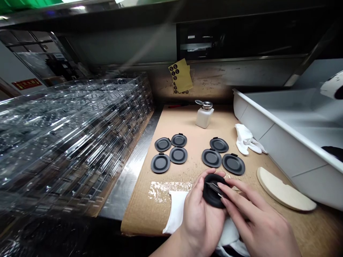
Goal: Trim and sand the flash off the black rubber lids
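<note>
My left hand cradles a black rounded lid-like part in its palm, fingers curled around the edge. My right hand pinches a slim, dark, pointed tool whose tip rests against the part's recessed face; its exact kind does not show. Beyond my hands, several similar black parts lie on the cardboard in two groups, a left group and a right group. Beneath my hands is a white cloth, partly hidden.
Stacked clear plastic trays fill the left side. A white pump bottle stands at the back of the cardboard. Right of it are white gloves, a cream half-round pad and a large white bin. Yellow sticker sheets hang behind.
</note>
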A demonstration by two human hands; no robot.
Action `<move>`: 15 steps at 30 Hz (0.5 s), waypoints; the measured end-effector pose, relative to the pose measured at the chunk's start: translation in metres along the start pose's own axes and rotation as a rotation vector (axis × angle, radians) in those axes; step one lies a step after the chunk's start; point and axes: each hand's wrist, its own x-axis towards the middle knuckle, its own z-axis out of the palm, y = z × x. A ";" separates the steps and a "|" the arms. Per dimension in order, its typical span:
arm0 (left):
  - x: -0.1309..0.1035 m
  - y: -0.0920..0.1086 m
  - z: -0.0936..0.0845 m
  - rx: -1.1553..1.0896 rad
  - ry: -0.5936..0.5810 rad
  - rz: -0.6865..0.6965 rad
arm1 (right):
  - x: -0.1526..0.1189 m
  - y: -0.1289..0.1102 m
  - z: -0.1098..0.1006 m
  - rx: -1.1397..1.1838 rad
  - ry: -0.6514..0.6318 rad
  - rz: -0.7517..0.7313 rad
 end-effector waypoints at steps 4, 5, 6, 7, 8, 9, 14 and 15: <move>0.001 0.001 0.000 -0.001 0.001 -0.013 | -0.001 0.002 -0.002 0.027 -0.023 -0.005; 0.001 0.001 0.001 0.000 -0.002 -0.017 | -0.001 0.002 -0.003 0.031 -0.030 -0.004; 0.001 0.001 0.001 0.003 -0.004 -0.019 | -0.001 0.002 -0.003 0.034 -0.037 -0.006; 0.001 0.001 0.002 0.006 -0.007 -0.015 | 0.000 0.002 -0.004 0.038 -0.040 -0.008; 0.001 0.001 0.002 0.011 -0.010 -0.008 | 0.000 0.002 -0.004 0.041 -0.046 -0.009; 0.001 0.001 0.002 0.014 -0.013 0.001 | 0.001 0.001 -0.004 0.044 -0.048 -0.009; 0.000 0.000 0.003 0.011 -0.026 0.013 | 0.002 0.000 -0.004 0.039 -0.036 -0.011; 0.000 0.000 0.003 0.011 -0.026 0.014 | 0.002 0.001 -0.004 0.038 -0.033 -0.015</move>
